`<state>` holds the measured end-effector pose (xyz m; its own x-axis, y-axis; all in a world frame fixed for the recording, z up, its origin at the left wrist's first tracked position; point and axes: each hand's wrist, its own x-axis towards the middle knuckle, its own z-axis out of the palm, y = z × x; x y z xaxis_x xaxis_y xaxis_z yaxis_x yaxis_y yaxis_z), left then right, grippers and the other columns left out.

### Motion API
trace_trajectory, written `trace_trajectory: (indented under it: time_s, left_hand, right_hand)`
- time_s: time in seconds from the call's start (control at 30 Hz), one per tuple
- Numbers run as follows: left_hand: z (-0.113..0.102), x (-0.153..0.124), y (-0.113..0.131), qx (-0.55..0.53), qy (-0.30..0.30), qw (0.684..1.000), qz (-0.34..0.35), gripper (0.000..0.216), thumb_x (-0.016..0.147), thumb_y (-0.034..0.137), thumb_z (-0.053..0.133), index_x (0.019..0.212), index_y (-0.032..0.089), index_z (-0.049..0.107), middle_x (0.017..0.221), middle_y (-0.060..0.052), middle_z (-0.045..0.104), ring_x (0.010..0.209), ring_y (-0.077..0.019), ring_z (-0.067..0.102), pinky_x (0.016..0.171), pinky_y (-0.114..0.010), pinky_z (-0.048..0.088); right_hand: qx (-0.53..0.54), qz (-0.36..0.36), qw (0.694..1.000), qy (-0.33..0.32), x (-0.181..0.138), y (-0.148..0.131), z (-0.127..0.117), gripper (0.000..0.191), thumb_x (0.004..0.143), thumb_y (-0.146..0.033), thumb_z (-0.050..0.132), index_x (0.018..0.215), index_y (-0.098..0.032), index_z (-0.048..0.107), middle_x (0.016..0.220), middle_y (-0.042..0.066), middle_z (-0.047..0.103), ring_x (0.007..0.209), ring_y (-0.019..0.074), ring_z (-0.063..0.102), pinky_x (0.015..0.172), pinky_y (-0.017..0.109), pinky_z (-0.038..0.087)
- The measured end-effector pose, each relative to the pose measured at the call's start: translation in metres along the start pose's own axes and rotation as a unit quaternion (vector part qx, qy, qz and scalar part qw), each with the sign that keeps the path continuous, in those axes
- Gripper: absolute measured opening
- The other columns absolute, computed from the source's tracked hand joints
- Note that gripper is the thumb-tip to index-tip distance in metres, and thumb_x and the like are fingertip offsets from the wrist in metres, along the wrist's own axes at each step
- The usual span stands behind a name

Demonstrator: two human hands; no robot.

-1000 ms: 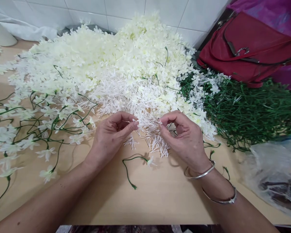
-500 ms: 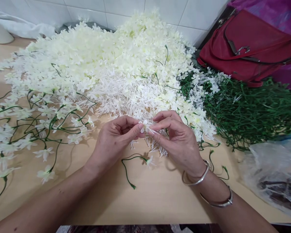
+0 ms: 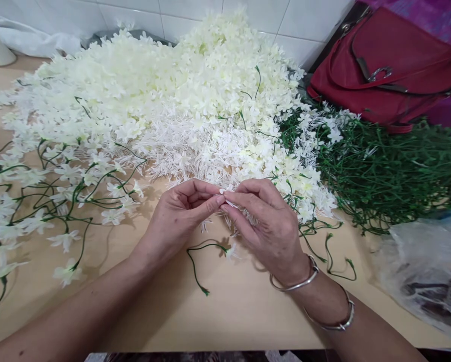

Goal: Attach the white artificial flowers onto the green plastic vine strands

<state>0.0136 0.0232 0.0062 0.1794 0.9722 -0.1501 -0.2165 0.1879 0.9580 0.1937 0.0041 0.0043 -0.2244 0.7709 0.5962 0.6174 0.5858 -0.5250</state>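
Note:
My left hand [image 3: 180,213] and my right hand [image 3: 265,226] meet fingertip to fingertip over the wooden table [image 3: 248,311]. Both pinch a small white artificial flower piece [image 3: 225,197] between thumb and fingers. They hover at the near edge of a heap of white spiky plastic stamens [image 3: 210,151]. Behind it rises a big pile of cream fabric petals [image 3: 153,85]. A single green stem with a flower [image 3: 205,254] lies on the table just below my hands.
Flowers on green wire stems [image 3: 48,201] spread across the left of the table. A heap of bare green stems [image 3: 391,171] lies at the right, with a red handbag [image 3: 391,75] behind it. A clear plastic bag [image 3: 425,271] sits at the near right. White tiles back the table.
My hands were apart a second ago, each pinching by the stamen heap. They have come together, and both now grip the same small white piece.

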Motion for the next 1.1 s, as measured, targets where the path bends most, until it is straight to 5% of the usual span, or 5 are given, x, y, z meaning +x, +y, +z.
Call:
trace_trajectory:
  time_s: [0.33,0.63,0.9,1.1]
  left_hand:
    - [0.004,-0.003,-0.001,0.037,-0.006,0.999,0.036,0.025,0.079,0.039,0.09,0.086,0.019,0.076,0.085,-0.003,0.08,0.083,-0.0173,0.074,0.081,-0.028,0.06]
    - [0.004,-0.002,-0.006,0.061,0.003,0.996,0.068,0.014,0.081,0.031,0.088,0.087,0.021,0.081,0.088,-0.002,0.079,0.081,-0.0145,0.07,0.075,-0.025,0.058]
    - [0.004,0.0,-0.001,0.042,-0.001,0.999,0.027,0.018,0.079,0.035,0.091,0.086,0.02,0.082,0.086,-0.002,0.08,0.083,-0.0159,0.071,0.08,-0.027,0.059]
    - [0.004,-0.002,-0.001,0.048,0.009,0.998,0.025,0.022,0.08,0.036,0.09,0.088,0.018,0.082,0.088,-0.003,0.079,0.084,-0.0153,0.069,0.078,-0.025,0.056]
  right_hand:
    - [0.044,0.105,0.993,0.043,0.003,0.0,-0.003,0.013,0.093,-0.018,0.075,0.085,-0.026,0.07,0.081,0.0,0.072,0.072,0.0176,0.065,0.068,0.034,0.056]
    - [-0.033,0.062,0.997,0.02,0.003,-0.01,-0.004,0.017,0.096,-0.012,0.067,0.085,-0.024,0.067,0.079,0.002,0.072,0.076,0.0188,0.068,0.074,0.037,0.053]
    - [0.131,0.185,0.973,0.034,0.001,-0.007,0.001,0.011,0.09,-0.013,0.074,0.084,-0.022,0.071,0.079,-0.001,0.075,0.073,0.0158,0.07,0.07,0.03,0.056]
    - [0.061,0.075,0.994,0.045,0.001,-0.006,0.0,0.016,0.094,-0.007,0.07,0.094,-0.021,0.076,0.092,0.004,0.077,0.087,0.0166,0.073,0.079,0.031,0.06]
